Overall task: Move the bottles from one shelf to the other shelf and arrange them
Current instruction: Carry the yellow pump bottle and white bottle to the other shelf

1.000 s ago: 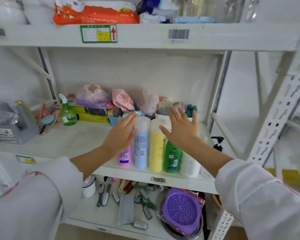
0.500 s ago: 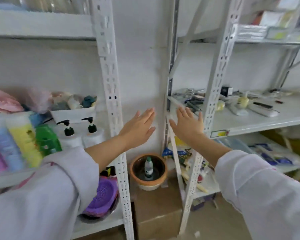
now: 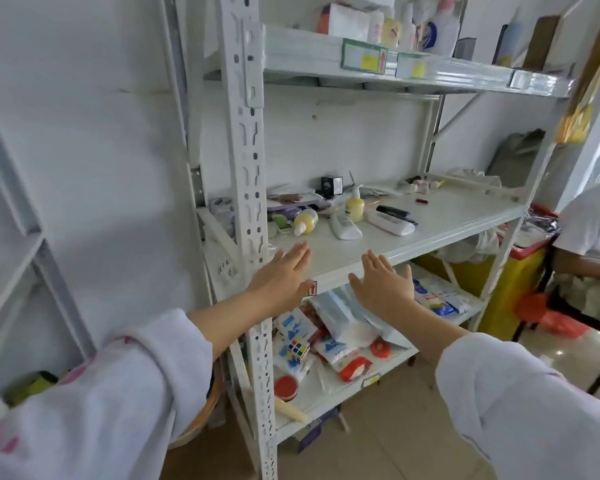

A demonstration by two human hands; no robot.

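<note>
My left hand (image 3: 282, 279) and my right hand (image 3: 384, 285) are both held out flat, palms down and empty, at the front edge of the right-hand rack's middle shelf (image 3: 440, 220). On that shelf a yellow pump bottle (image 3: 354, 206) stands upright. A round yellow bottle (image 3: 305, 222) lies on its side to its left. A white bottle (image 3: 344, 227) lies flat in front of the pump bottle, and a white-and-dark bottle (image 3: 392, 221) lies to its right. More bottles (image 3: 430, 26) stand on the top shelf. The left rack's bottles are out of view.
A perforated white upright post (image 3: 249, 188) stands just left of my left hand. The lower shelf (image 3: 329, 393) holds plastic packets, a puzzle cube (image 3: 298, 350) and red lids. A yellow bin (image 3: 506, 285) and a seated person (image 3: 589, 244) are at the right.
My view has swung right, from the left rack with its row of bottles to the right rack. Both hands left those bottles and now hover empty at the right rack's middle shelf.
</note>
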